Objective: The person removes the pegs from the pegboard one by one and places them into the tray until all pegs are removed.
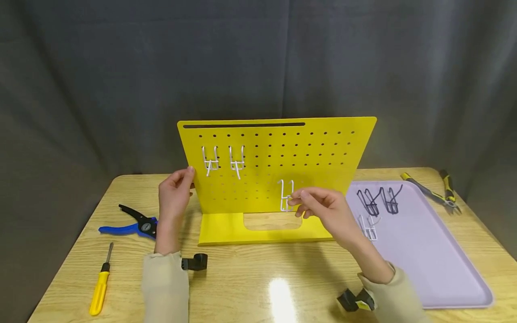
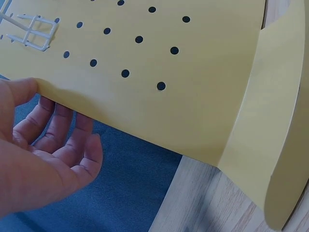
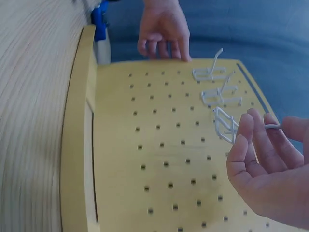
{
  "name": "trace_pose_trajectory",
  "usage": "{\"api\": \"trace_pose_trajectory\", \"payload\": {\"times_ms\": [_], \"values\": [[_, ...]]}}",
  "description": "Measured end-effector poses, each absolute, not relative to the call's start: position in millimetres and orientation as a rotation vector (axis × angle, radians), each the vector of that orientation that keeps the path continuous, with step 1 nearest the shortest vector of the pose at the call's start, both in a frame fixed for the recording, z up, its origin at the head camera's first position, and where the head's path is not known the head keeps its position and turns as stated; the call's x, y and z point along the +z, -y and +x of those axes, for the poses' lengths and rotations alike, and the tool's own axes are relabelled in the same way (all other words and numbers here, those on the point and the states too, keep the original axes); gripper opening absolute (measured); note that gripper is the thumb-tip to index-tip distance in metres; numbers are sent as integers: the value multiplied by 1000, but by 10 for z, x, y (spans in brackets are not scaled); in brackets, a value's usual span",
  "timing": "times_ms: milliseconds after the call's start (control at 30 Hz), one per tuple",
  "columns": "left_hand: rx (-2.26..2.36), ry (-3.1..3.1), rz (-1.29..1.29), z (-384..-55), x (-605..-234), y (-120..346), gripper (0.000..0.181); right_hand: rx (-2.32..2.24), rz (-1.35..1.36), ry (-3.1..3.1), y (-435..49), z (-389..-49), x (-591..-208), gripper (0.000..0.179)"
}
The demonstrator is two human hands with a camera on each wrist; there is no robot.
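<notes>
A yellow pegboard (image 1: pixel 343 125) stands upright on its own base. My left hand (image 1: pixel 173 193) holds its left edge, with the thumb at the front and the other fingers behind, as the left wrist view also shows. Between thumb and fingertips, my right hand (image 1: pixel 327 208) pinches a white wire hook (image 1: pixel 282 193) by its prong. That hook is in front of the board's lower middle; whether it touches the board I cannot tell. Two more white hooks, one (image 1: pixel 211 162) at the left and another (image 1: pixel 236 165) beside it, hang in the upper left holes.
On the right, a lilac tray (image 1: pixel 428 264) holds two black hooks (image 1: pixel 391 202) and a white hook (image 1: pixel 369 231). Pliers (image 1: pixel 428 193) lie beyond its far right edge. At left are a blue-handled cutting or stripping tool (image 1: pixel 139 227) and a yellow screwdriver (image 1: pixel 99 291).
</notes>
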State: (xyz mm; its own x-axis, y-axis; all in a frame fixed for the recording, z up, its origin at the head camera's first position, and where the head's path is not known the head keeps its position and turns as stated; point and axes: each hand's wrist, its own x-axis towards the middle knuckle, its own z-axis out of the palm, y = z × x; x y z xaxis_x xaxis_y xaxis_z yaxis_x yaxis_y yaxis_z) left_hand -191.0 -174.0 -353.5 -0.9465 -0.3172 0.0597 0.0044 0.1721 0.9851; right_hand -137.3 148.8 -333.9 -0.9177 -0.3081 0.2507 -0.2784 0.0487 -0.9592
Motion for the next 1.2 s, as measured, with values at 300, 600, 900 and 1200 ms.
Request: {"api": "trace_pose_trajectory", "payload": {"times_ms": [300, 600, 900, 1200], "values": [[-1845, 2194, 318, -1907, -3547, 1731, 46, -1923, -556, -2392, -1876, -1330, -3371, 29], [-1831, 2185, 302, -1906, -3545, 1729, 45, -1910, -482, -2486, -2320, -1270, -3391, 26], [-1831, 2188, 291, -1908, -3555, 1722, 46, -1933, -387, -2591, -2913, -1201, -3430, 21], [-1827, 2174, 288, -1909, -3556, 1728, 45, -1819, -320, -2675, -3471, -1135, -3589, 21]]}}
